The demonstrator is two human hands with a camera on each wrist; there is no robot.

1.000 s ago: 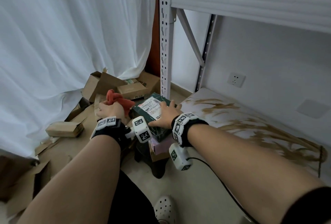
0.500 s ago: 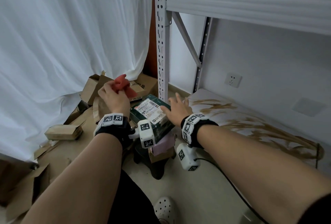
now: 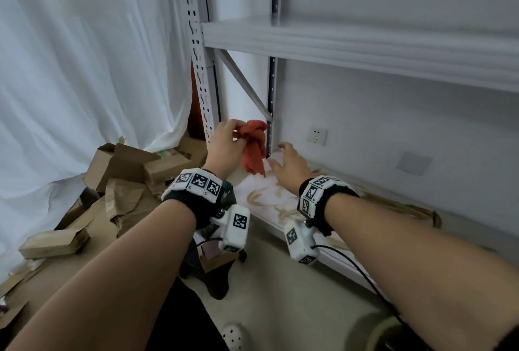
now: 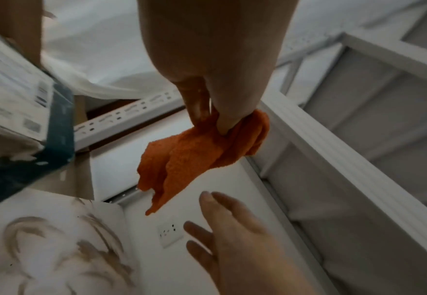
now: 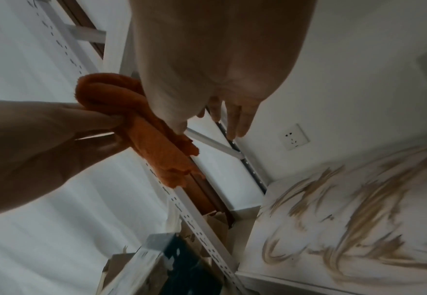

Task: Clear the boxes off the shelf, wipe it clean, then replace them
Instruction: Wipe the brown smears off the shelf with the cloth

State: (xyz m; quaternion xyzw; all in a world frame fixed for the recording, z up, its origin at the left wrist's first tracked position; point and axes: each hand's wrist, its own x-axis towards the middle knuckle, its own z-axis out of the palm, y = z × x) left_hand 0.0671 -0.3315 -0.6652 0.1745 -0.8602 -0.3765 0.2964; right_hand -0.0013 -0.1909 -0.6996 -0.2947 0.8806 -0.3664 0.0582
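Wipe step — my left hand (image 3: 224, 148) pinches orange rag (image 3: 254, 148), right hand (image 3: 289, 165) spread empty; next, rag onto stained shelf (image 3: 269, 201).

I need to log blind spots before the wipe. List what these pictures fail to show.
- Boxes set on the stool: in the head view the left hand's wristband and wrist camera cover most of the stack.
- Parcel label: left wrist view, blurred, text unreadable.
- Shelf toward the right: head view, right forearm covers it.
- Right hand contact with the shelf: unclear in all views.
- Orange cloth: bunched, its wiping face hidden.
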